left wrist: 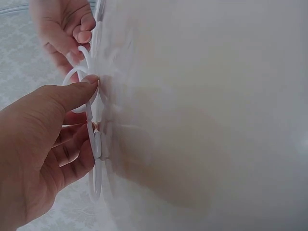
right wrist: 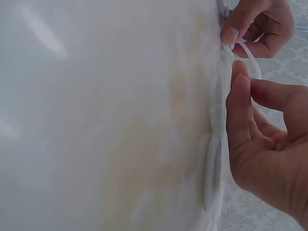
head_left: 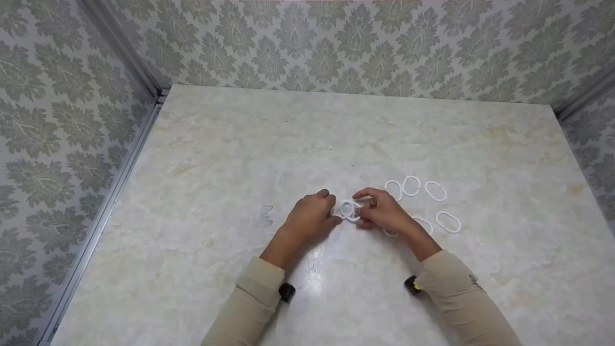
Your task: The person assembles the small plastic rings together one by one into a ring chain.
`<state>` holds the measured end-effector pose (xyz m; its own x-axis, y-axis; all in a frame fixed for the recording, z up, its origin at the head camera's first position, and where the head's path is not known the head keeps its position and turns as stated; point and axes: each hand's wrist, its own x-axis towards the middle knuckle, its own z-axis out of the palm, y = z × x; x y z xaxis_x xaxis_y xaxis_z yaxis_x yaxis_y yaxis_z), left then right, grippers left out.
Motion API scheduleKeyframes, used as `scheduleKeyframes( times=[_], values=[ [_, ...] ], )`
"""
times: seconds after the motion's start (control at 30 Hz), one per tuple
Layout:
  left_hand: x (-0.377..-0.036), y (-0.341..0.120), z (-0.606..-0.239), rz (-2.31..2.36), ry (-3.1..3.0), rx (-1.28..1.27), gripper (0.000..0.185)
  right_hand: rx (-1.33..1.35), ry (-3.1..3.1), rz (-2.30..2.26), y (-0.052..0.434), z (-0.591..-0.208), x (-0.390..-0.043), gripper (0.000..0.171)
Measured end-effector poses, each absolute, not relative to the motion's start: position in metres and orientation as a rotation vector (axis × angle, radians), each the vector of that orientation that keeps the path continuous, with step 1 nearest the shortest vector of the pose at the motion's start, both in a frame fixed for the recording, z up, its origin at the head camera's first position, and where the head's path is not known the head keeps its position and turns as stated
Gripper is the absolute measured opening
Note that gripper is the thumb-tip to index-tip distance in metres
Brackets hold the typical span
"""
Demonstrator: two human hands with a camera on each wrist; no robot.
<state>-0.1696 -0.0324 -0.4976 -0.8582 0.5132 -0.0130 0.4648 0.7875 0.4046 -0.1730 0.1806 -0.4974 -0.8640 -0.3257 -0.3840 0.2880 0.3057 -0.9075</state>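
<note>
Both hands meet over the middle of a pale marble table. Between them is a small cluster of white plastic rings, apparently linked together. My left hand pinches one ring between thumb and fingers, and linked rings hang below the thumb. From the other side, my right hand pinches a ring of the same cluster with curled fingers. In the right wrist view, the right hand sits just below the left hand's fingertips.
Several loose white oval rings lie to the right of my hands: three in a row, one further right and one by my right wrist. A faint clear shape lies left of the hands. Patterned walls enclose the table.
</note>
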Motion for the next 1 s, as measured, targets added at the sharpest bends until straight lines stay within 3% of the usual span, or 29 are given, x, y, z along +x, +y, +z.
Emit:
scheduleKeyframes(
  times=[0.5,1.0],
  values=[
    [-0.1718,-0.0350,-0.4926,0.610,2.859,0.763,0.021,0.094,1.799,-1.748,0.1768,-0.4993,-0.1762,0.044],
    [-0.1688,-0.0331,-0.4960,0.574,2.869,0.814,0.021,0.076,1.845,-1.780,0.1746,-0.4944,-0.1742,0.037]
  ],
)
